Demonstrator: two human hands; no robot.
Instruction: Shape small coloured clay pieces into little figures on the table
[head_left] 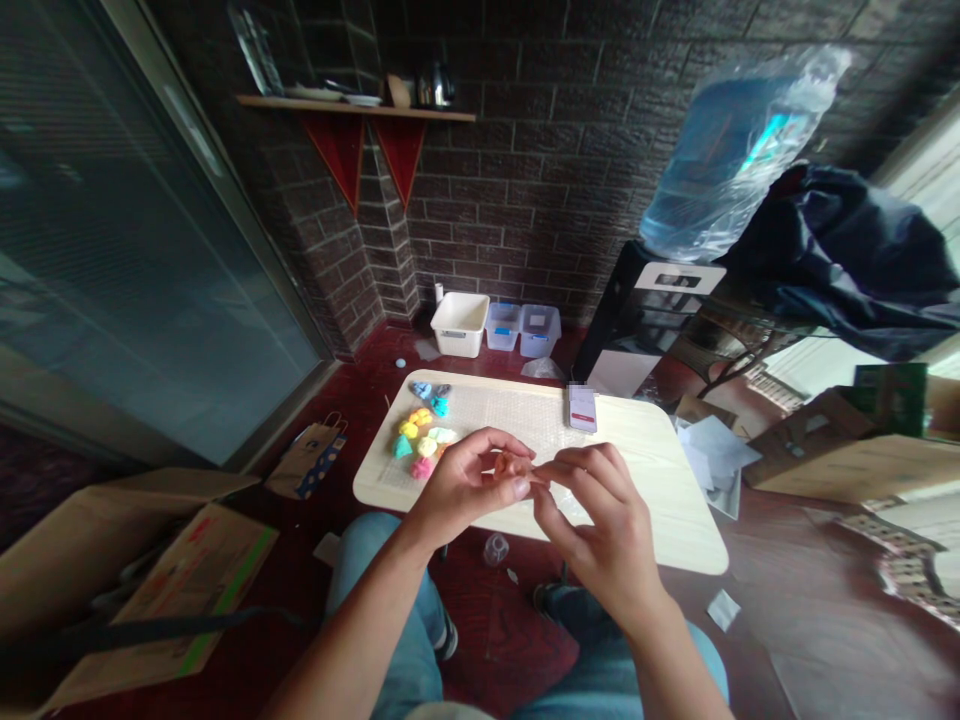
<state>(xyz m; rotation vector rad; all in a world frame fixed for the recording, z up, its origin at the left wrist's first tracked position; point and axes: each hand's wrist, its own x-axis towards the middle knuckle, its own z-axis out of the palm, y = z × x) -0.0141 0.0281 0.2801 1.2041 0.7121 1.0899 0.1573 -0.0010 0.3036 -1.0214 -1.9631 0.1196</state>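
Observation:
Above the front of the table, my left hand [480, 475] has its fingers and thumb closed around a small brownish-orange lump of modelling clay [510, 464]. From the other side my right hand [596, 505] pinches the right end of that lump between thumb and fingers. Part of the lump is hidden by my fingers. Several coloured clay lumps lie to the left on a clear bumpy sheet [495, 405]: among them a pink lump [422, 468], a green lump [403, 446], a yellow lump [420, 417] and a blue lump [439, 406].
The pale table [675, 500] carries a phone [582, 408] at its back edge. Behind stand a white bin [460, 325], clear plastic boxes [521, 330] and a water dispenser [637, 320]. Cardboard boxes [180, 590] flank me, and a clear cup [496, 549] is on the floor.

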